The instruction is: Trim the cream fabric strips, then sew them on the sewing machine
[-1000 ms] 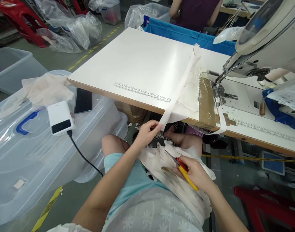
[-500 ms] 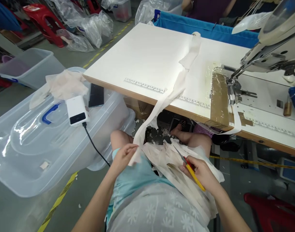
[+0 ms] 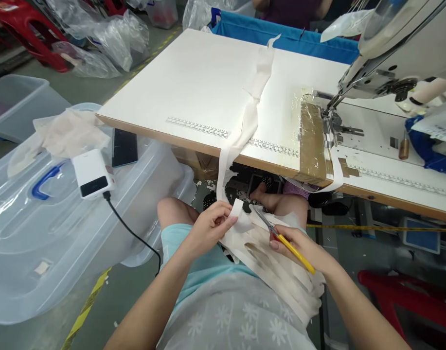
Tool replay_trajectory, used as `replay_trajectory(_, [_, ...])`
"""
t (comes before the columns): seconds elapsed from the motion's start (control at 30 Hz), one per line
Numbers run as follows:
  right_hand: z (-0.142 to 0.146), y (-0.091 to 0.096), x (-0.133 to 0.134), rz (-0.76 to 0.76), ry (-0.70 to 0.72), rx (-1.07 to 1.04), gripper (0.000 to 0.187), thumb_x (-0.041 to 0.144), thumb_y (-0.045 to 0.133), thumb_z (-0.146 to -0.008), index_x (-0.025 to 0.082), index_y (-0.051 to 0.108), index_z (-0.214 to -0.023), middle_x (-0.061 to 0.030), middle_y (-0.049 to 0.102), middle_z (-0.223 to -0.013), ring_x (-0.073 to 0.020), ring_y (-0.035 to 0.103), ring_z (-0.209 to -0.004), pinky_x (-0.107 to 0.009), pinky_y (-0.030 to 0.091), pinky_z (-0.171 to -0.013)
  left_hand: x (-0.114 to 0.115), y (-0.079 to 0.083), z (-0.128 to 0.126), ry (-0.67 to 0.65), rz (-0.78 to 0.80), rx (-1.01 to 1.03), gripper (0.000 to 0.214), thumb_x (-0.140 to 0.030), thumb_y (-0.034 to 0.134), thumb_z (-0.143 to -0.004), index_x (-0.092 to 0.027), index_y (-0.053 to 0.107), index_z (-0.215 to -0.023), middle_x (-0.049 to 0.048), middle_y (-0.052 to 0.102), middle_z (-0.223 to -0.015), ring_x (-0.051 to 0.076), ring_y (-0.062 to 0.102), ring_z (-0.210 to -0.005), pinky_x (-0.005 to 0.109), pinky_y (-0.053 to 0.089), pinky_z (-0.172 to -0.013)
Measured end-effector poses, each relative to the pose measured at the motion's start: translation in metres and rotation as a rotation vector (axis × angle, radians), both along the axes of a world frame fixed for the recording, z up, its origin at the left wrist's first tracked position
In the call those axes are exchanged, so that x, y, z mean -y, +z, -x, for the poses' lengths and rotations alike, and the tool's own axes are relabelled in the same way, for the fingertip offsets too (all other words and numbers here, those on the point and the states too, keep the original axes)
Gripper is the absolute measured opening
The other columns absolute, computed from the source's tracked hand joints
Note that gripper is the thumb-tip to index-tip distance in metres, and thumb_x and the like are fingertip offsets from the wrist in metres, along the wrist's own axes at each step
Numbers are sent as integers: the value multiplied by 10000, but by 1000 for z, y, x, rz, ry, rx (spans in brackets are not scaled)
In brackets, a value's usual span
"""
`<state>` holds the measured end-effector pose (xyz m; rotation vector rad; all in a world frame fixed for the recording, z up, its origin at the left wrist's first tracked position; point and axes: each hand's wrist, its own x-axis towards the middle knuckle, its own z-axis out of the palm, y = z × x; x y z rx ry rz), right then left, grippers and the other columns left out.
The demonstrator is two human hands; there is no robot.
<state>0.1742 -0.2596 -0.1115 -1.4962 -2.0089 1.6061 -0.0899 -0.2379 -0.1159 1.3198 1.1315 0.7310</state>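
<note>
My left hand (image 3: 210, 227) pinches the lower end of a long white fabric strip (image 3: 249, 115) that trails down from the white table (image 3: 193, 82) to my lap. Yellow-handled snips (image 3: 281, 236) sit in my right hand (image 3: 302, 248), their blades pointing at the strip just right of my left fingers. A pile of white fabric strips (image 3: 277, 274) lies across my lap beneath both hands.
A sewing machine (image 3: 394, 53) stands at the table's right, with a taped brown patch (image 3: 312, 141) by its needle. A clear plastic bin (image 3: 44, 214) at my left carries a white power bank (image 3: 92, 173), a phone (image 3: 124, 147) and cloth. Another person sits behind the blue fabric (image 3: 281, 36).
My left hand pulled the strip down off the table edge to my lap. My right hand brought the snips up toward the strip's held end.
</note>
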Motion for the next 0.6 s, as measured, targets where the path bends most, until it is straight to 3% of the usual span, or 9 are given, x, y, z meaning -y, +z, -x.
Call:
replay_trajectory(0.1, [1, -2, -13, -5, 85, 7, 495, 666, 516, -877, 211, 414, -712, 28, 404, -687, -139, 377, -617, -258, 303, -544, 0, 4, 0, -76, 262, 172, 373, -538, 579, -867, -166, 569, -874, 15, 616, -614, 107, 530, -454, 207, 406, -446])
replay_trajectory(0.17, [3, -4, -22, -21, 147, 20, 507, 684, 520, -867, 211, 425, -712, 26, 404, -683, -142, 378, -617, -257, 311, -540, 0, 5, -1, -72, 345, 231, 407, -550, 633, -827, -157, 565, -909, 30, 649, -603, 156, 633, -540, 214, 471, -493])
replay_trajectory(0.27, [9, -6, -34, -32, 233, 24, 534, 716, 489, -862, 209, 428, -705, 26, 390, -675, -139, 360, -612, -253, 304, -529, 0, 2, -1, -39, 395, 258, 437, -557, 678, -789, -144, 576, -893, 62, 693, -677, 191, 696, -648, 215, 511, -540])
replay_trajectory(0.6, [21, -9, -41, 26, 307, 41, 558, 731, 464, -864, 209, 409, -675, 50, 354, -608, -116, 314, -560, -241, 243, -483, -1, -17, -3, 62, 443, 302, 446, -563, 715, -741, -146, 575, -810, 30, 661, -608, 177, 683, -593, 192, 466, -488])
